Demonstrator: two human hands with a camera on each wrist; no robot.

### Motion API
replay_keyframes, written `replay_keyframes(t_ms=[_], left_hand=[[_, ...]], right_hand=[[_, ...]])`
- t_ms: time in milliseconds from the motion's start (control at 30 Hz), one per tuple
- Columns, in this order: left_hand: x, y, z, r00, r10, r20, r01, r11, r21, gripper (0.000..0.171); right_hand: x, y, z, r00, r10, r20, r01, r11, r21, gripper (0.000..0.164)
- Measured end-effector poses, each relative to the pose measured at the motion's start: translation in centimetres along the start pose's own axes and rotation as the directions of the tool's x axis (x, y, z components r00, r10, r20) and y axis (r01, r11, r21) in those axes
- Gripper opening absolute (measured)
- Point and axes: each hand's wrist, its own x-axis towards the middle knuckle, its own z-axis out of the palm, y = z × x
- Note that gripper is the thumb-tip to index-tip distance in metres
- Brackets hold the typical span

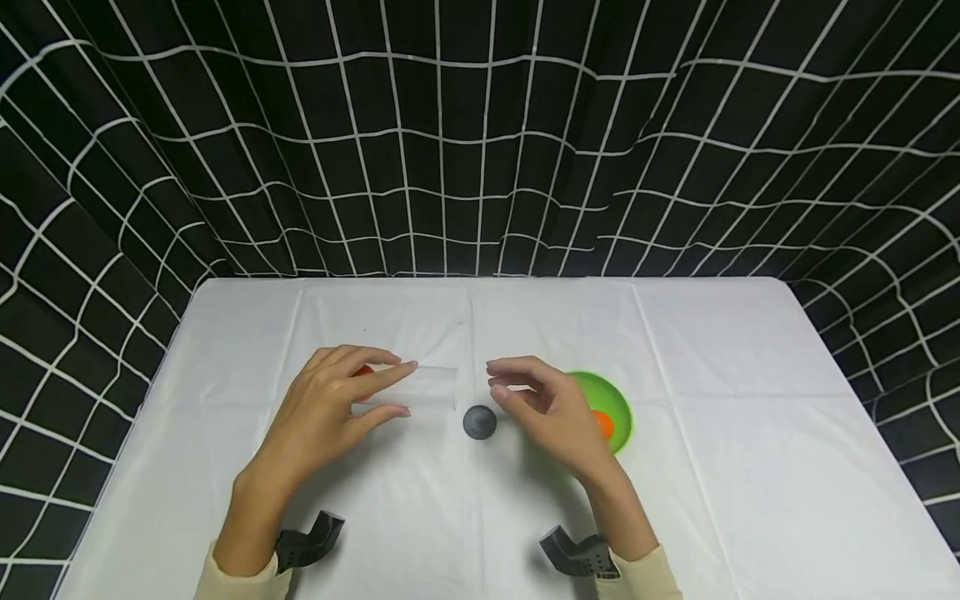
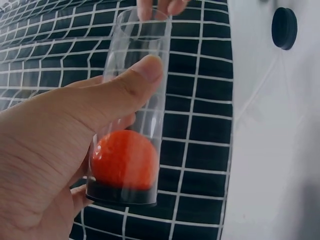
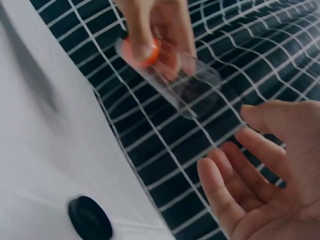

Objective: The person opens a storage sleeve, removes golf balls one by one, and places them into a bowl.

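My left hand grips a clear plastic tube with thumb and fingers. In the left wrist view an orange-red ball sits inside, down at the end closed by a black cap. The tube's other end is uncapped and points toward my right hand. That hand holds nothing; its fingers are loosely bent, a short distance from the tube's rim. On the table between the hands lies a loose round black cap.
A green bowl stands behind and right of my right hand, partly hidden by it, with an orange ball inside. White cloth covers the table. A black curtain with a white grid hangs around its back and sides.
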Motion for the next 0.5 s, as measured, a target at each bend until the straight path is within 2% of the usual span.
replay_keyframes(t_ms=[133, 367, 500], left_hand=[[-0.1, 0.1, -0.2, 1.000, 0.009, -0.021, -0.009, 1.000, 0.024, 0.053], [-0.1, 0.1, -0.3, 0.999, 0.028, -0.033, -0.026, 0.998, 0.051, 0.053], [-0.1, 0.1, -0.3, 0.999, 0.039, -0.038, -0.036, 0.997, 0.065, 0.052]], right_hand=[[0.3, 0.2, 1.1, 0.999, 0.054, 0.001, -0.054, 0.998, 0.041, 0.032], [0.2, 0.1, 2.2, 0.996, 0.082, 0.045, -0.086, 0.990, 0.108, 0.035], [0.1, 0.1, 2.7, 0.995, 0.085, 0.051, -0.090, 0.992, 0.086, 0.035]])
